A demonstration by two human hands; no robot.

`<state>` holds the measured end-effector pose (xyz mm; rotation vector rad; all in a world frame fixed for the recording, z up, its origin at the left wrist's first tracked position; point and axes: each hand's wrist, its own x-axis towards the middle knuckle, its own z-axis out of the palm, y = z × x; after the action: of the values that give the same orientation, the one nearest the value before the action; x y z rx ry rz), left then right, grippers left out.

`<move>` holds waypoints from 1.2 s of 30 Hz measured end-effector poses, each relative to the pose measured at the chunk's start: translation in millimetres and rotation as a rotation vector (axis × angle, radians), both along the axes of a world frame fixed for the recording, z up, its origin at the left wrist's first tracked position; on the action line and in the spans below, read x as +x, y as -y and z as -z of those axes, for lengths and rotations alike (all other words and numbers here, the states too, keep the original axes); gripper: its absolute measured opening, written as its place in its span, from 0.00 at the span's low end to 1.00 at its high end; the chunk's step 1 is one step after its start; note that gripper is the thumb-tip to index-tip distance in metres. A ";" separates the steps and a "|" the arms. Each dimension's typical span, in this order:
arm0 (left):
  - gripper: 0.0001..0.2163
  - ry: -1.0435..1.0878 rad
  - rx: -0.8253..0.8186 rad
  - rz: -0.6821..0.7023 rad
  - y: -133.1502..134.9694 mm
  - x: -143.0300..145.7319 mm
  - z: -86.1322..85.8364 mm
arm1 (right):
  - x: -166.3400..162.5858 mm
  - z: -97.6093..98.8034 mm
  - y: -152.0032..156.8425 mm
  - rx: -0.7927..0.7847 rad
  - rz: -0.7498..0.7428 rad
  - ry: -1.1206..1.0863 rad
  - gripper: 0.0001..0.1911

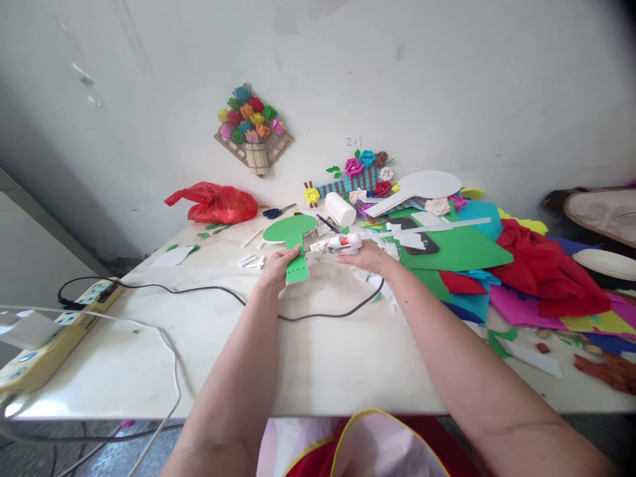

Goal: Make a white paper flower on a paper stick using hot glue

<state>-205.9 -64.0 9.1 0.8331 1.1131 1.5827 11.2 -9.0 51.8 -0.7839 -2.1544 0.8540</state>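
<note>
My left hand [277, 266] pinches the narrow handle of a green paddle-shaped cutout [289, 230] with a pale edge and a row of small dark marks near its lower end. In my right hand [366, 257] is a white glue gun [336, 244], its nozzle pointing left and close to the cutout's handle. Whether the nozzle touches the cutout I cannot tell. A long translucent glue stick [442, 227] extends rightward from behind the gun. The gun's black cord [325, 317] runs across the table from below my right hand.
Short white sticks [254, 262] lie left of the cutout. Scissors [279, 211] and a red plastic bag [218, 203] are farther back. Coloured paper [460, 248] and red crepe [551, 271] pile up at right. A yellow power strip [59, 331] edges the left side.
</note>
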 end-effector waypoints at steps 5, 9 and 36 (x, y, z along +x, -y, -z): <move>0.12 -0.021 -0.001 0.008 1.8 0.8 -1.5 | -1.6 -1.4 2.8 0.005 0.014 -0.030 0.21; 0.12 -0.021 0.000 0.018 2.0 0.6 -1.9 | -2.2 -1.6 3.6 0.016 0.010 -0.042 0.21; 0.15 -0.043 -0.022 0.014 4.6 1.9 -5.3 | 9.7 -5.1 -2.0 -0.187 -0.137 0.076 0.23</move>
<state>-204.0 -68.7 14.4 0.8619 1.1508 1.5442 20.9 -7.0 56.9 -0.7779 -2.2377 1.1265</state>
